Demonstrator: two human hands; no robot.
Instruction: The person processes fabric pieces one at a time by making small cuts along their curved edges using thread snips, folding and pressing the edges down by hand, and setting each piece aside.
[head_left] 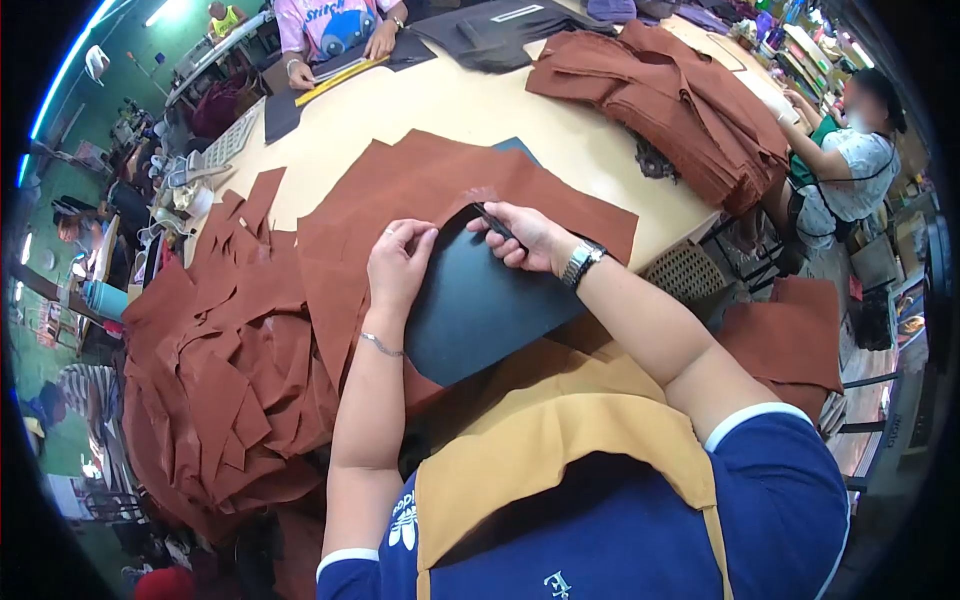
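Note:
My right hand is closed round a slim black tool. Its tip points at the upper edge of a dark board or sheet, and I cannot make out its exact kind. Rust-brown fabric lies flat around and above the dark sheet. My left hand is at the sheet's left side, over the fabric, with thumb and fingers pinched together. Whatever may be between those fingertips is too small to tell. A blue corner shows past the fabric's far edge.
Brown fabric scraps heap over the table's left side. Stacked brown cloth lies at the far right of the cream table. Across it, a person's hands hold a yellow ruler over dark cloth. Another person sits at right.

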